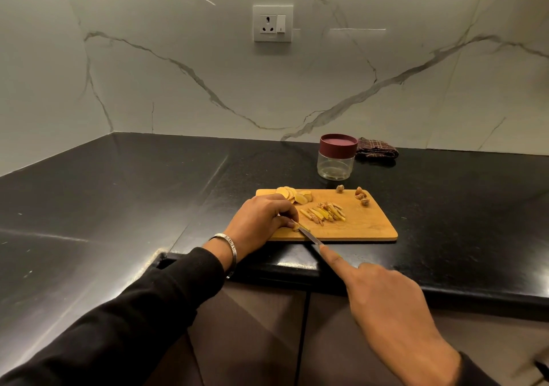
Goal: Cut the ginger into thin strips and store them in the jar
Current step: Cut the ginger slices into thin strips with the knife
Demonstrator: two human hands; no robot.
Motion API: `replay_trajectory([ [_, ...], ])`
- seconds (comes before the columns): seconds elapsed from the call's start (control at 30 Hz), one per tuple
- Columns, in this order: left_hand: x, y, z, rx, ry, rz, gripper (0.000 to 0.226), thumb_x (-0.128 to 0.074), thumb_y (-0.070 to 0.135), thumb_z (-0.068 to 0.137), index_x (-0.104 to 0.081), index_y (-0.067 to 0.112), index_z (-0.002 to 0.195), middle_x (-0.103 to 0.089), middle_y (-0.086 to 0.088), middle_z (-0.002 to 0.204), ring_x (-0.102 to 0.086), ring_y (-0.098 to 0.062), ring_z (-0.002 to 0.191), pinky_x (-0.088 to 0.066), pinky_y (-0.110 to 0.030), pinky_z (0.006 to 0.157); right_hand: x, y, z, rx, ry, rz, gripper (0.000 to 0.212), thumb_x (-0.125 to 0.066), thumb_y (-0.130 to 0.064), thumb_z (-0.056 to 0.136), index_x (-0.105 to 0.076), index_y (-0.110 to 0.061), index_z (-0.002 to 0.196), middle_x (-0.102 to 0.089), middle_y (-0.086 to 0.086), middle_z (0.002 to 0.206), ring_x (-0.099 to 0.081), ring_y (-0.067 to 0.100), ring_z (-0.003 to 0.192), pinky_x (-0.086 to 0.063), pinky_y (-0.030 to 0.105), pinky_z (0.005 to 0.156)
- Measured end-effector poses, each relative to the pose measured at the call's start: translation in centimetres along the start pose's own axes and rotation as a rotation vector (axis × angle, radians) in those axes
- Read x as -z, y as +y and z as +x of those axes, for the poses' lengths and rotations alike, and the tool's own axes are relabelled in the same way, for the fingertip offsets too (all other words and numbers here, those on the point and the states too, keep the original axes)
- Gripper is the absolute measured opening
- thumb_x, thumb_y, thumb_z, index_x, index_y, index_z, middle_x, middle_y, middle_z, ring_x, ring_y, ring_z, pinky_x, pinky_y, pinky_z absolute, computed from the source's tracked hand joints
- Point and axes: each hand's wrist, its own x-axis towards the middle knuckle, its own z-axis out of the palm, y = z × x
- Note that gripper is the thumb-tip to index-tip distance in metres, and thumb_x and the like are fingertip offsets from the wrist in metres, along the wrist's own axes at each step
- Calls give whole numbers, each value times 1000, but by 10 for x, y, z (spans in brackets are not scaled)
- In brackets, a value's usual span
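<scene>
The ginger piece (295, 227) I was cutting lay at the near left edge of the cutting board (365, 228), just below centre frame, pinned under the curled fingertips of my left hand (261, 222). The knife (310, 235) crossed it from lower right, its blade running diagonally up-left, so the next stroke would fall just right of those fingertips. My right hand (383, 302) gripped the handle, forefinger stretched along the spine. Finished strips (325, 214) lay mid-board to the right, uncut slices (292, 194) at the far left edge, trimmings (362, 197) at the far right corner. The jar (337, 157) stood beyond the board, maroon lid on, beside a checked cloth (375, 148). My bracelet (230, 249) bore lettering I couldn't read.
</scene>
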Motion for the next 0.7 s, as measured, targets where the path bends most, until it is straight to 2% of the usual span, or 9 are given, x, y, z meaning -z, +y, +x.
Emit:
replay_trajectory([
  [0.1,-2,-3,0,-27,-50,14,18,-69,19,92,-78,30,103,-64,13,106,-56,-3,95,-48,-18,80,-4,0,1,-17,19,33,77,-31,-14,105,21,-49,151,-43,-2,85,-32,17,62,-16,28,47],
  [0.27,-2,-7,3,-43,-154,60,34,-62,18,96,-67,32,127,-56,10,113,-48,-4,99,-48,-22,82,-15,2,2,-16,23,52,76,-30,-17,106,22,-51,149,-47,-2,85,-42,21,69,-21,32,48],
  [0.33,-2,-5,3,-40,-155,59,37,-61,18,97,-63,31,131,-57,9,114,-50,-5,100,-47,-21,84,-16,2,2,-15,31,85,74,-29,-20,106,22,-53,149,-50,-2,87,-43,22,71,-28,34,54],
  [0.4,0,-2,2,-11,-104,24,31,-65,19,95,-65,30,123,-61,11,108,-54,-4,96,-48,-21,83,-15,3,1,-10,42,135,69,-27,-27,107,21,-56,148,-53,-3,89,-45,21,73,-32,35,61],
  [0.5,1,0,-1,4,-17,-14,12,-72,19,89,-71,25,100,-68,12,98,-56,0,86,-47,-17,77,-13,7,1,-23,81,233,62,-26,-37,106,14,-56,151,-58,-3,88,-51,18,74,-35,35,64],
  [0.63,1,-2,-3,5,23,3,6,-76,23,86,-75,28,89,-70,16,91,-54,10,77,-42,-7,73,-12,6,7,-26,115,376,59,-28,-39,106,3,-52,154,-56,-4,74,-49,16,62,-31,29,53],
  [0.7,1,-2,-3,4,24,18,6,-75,24,87,-75,29,89,-70,17,91,-53,9,76,-41,-8,72,-11,3,12,0,114,443,57,-30,-39,106,-4,-51,155,-53,-5,67,-49,14,58,-29,27,48],
])
